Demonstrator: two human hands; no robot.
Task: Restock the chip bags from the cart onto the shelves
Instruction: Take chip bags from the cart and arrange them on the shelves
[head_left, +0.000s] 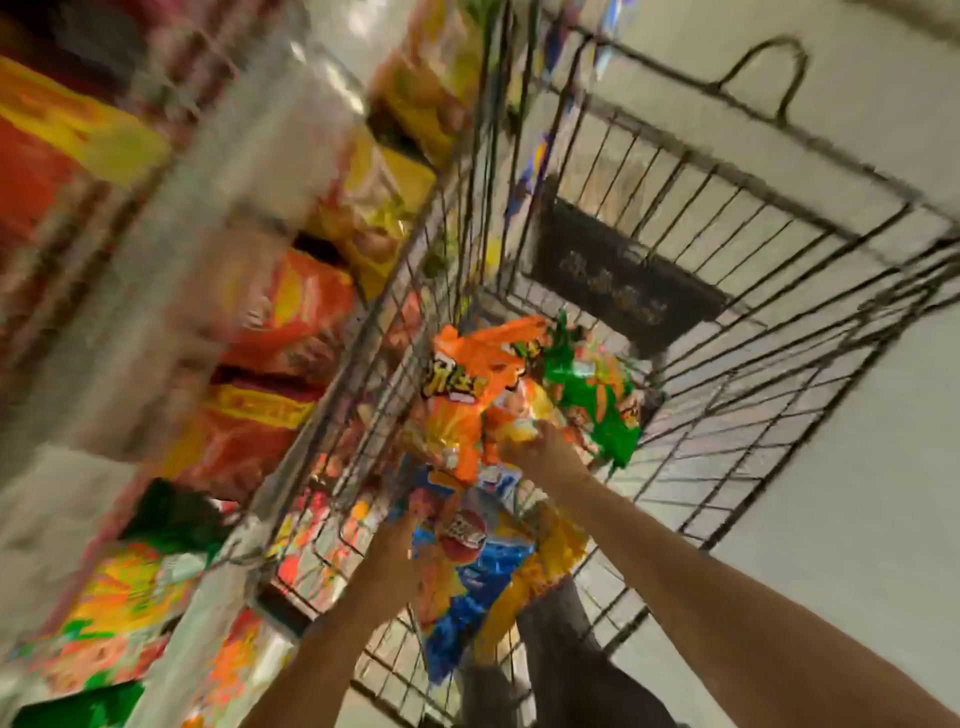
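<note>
Chip bags sit piled inside the wire cart, and both of your arms reach down into it. Your right hand is on the orange chip bag near the middle of the cart, fingers curled at its lower edge; the picture is smeared by motion, so you can't tell whether they truly pinch it or only touch. Just beside that bag, toward the cart's far end, lies a green chip bag. Your left hand is at the blue and yellow chip bag in the cart's near end, touching its left edge; whether it grips is too blurred to judge. To the left of the cart, right against its wire side, run the shelves, stocked with red, orange and yellow bags, all heavily blurred. A dark panel hangs at the cart's far end.
</note>
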